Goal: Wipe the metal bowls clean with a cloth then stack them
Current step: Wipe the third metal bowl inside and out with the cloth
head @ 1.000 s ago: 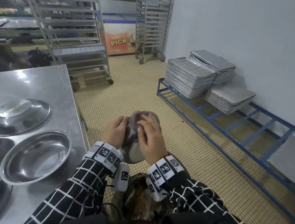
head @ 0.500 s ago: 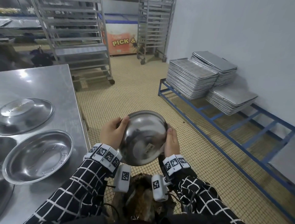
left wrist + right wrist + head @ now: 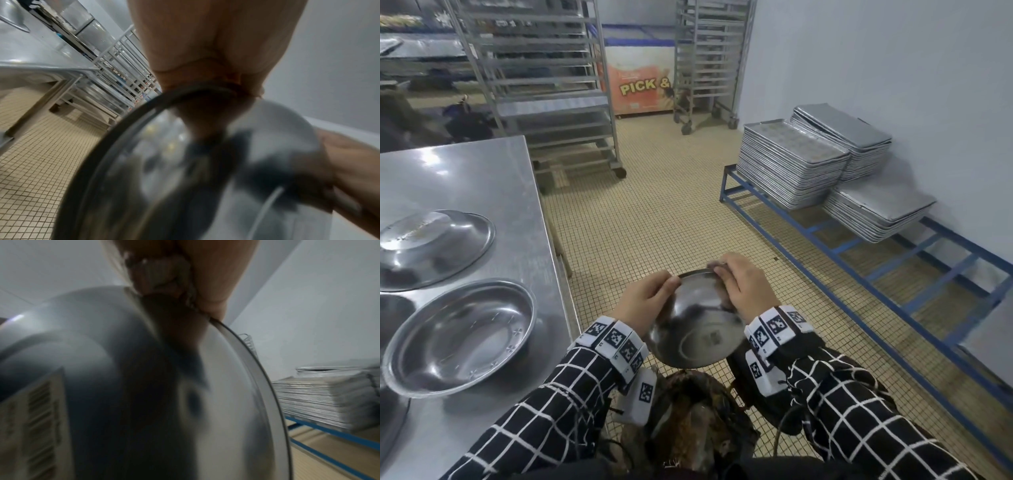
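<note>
head / bowl in hand: metal bowl (image 3: pixel 697 330) held in the air over the tiled floor, right of the steel table (image 3: pixel 482 178), tipped with its underside and a label toward the camera.
head / left hand: left hand (image 3: pixel 643 301) curled round the bowl's left rim, gripping it.
head / right hand: right hand (image 3: pixel 748 287) at the far-right rim, fingers curled over a grey cloth (image 3: pixel 717 264) pressed on the edge.
head / other bowls: 1 upright bowl (image 3: pixel 460 337) at the table's near edge, 1 upside-down bowl (image 3: pixel 431 248) behind it; no stack visible yet.
left wrist / grip: blurred; left hand (image 3: pixel 205 48) clamped on the bowl rim (image 3: pixel 123 129), thumb side not clear.
right wrist / grip: right hand (image 3: pixel 216 272) pinches bunched cloth (image 3: pixel 162 275) against the rim; barcode sticker (image 3: pixel 39 410) on the base.
step: wiping the rim and outside, 1 bowl, judged mid-task.
next: likely rotate the bowl under the cloth, then set it onto the table bowls; needs a firm left grip, metal is slick.
</note>
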The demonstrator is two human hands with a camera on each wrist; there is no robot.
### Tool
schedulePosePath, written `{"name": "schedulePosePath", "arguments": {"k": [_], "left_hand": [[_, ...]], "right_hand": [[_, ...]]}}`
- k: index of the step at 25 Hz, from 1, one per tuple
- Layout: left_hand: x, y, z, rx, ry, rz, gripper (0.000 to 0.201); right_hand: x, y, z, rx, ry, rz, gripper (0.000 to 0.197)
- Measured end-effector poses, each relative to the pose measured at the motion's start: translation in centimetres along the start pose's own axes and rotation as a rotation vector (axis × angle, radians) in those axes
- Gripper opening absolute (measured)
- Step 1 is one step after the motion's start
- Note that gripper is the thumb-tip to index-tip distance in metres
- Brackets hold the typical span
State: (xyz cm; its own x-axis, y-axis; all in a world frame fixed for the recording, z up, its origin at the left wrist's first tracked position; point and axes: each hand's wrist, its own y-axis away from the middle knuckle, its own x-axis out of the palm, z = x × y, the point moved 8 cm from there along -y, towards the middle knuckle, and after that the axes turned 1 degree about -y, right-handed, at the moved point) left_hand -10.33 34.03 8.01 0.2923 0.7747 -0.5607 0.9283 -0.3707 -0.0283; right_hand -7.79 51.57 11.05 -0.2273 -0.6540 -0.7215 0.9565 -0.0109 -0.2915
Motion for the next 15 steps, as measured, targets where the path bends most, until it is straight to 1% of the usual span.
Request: {"name": "schedulePosePath", "arguments": {"k": [2, 4, 5, 6, 7, 9, 10, 11, 13, 14, 15], "left_hand": [[-0.1, -0.2, 0.3, -0.017, -0.004, -0.059, 0.028], [-0.1, -0.5, 0.5, -0.026, -0.024, -0.092, 0.029], [-0.1, -0.6, 0.5, -0.031, -0.035, -0.103, 0.029], [-0.3, -0.8, 0.4, -0.036, -0.033, -0.123, 0.029], [-0.6, -1.1, 0.2, -0.038, -0.029, -0.154, 0.029], [-1.6, -1.4, -0.5, -0.031, -0.05, -0.218, 0.029], [-2.1, -1.4, -0.9, -0.015, -0.063, -0.238, 0.029], [-2.5, -1.5, -1.2, 0.005, -0.073, -0.249, 0.029], [-3.0, -1.4, -1.6, 0.014, -0.094, -0.254, 0.031], [-3.1, -1.4, -1.5, 0.007, -0.106, -0.254, 0.032], [-3.2, -1.5, -1.5, 0.003, -0.118, -0.255, 0.032]], "right_hand": [[-0.7, -0.2, 1.3, -0.043, -0.045, -0.141, 0.019], [-1.0, -0.1, 2.1, -0.032, -0.079, -0.296, 0.022], [-0.5, 0.1, 2.6, -0.021, -0.072, -0.324, 0.024], [0.4, 0.4, 3.1, -0.023, -0.028, -0.317, 0.027], [1.5, 0.7, 3.9, -0.049, 0.047, -0.281, 0.034], [3.3, 1.7, 4.9, -0.131, 0.181, -0.212, 0.042], [3.5, 2.0, 4.6, -0.137, 0.198, -0.206, 0.045], [3.3, 2.0, 3.8, -0.087, 0.171, -0.214, 0.048], [2.5, 1.9, 0.7, 0.134, -0.004, -0.25, 0.05], [2.4, 2.1, -0.8, 0.223, -0.105, -0.259, 0.048], [2.4, 2.3, -1.6, 0.26, -0.15, -0.254, 0.046]]}}
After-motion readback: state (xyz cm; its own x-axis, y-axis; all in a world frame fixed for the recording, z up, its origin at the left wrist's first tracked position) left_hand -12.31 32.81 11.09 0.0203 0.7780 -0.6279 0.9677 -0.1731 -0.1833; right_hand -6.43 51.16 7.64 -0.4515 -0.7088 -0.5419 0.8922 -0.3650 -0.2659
